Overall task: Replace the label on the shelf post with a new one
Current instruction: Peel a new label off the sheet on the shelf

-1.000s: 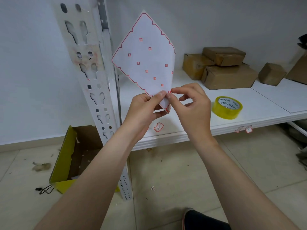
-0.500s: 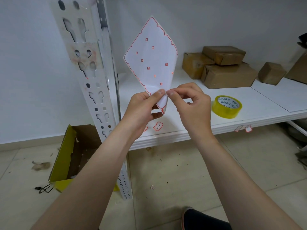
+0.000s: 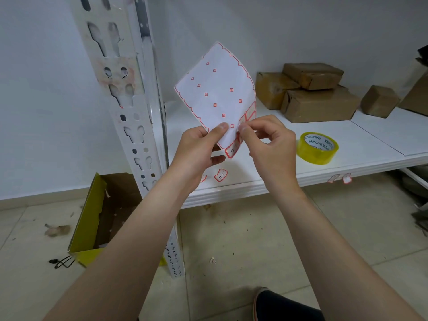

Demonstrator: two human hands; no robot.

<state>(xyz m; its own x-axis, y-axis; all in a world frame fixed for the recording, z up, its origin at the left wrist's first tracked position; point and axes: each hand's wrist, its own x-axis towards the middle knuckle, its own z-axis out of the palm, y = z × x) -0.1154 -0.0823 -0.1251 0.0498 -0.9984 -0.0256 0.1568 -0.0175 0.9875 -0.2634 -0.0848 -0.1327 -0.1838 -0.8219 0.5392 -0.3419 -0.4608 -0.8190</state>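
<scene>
The left hand (image 3: 199,147) pinches the label sheet (image 3: 217,93) above the shelf's (image 3: 347,144) front edge; the right hand (image 3: 266,140) nips a label (image 3: 232,150) at its corner. The shelf post (image 3: 120,89) shows bare residue, nothing stuck on yet.

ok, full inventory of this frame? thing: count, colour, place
label sheet: 1, white with red borders, held up before the shelf
shelf post: 1, white, left, old label residue near top
shelf: 1, white
cardboard boxes: at least 4, brown, back of shelf
tape roll: 1, yellow, on shelf, right
loose label: 1, white and red, shelf front
open box: 1, yellow, on floor by post
left hand: pinching sheet
right hand: pinching sheet's lower edge
</scene>
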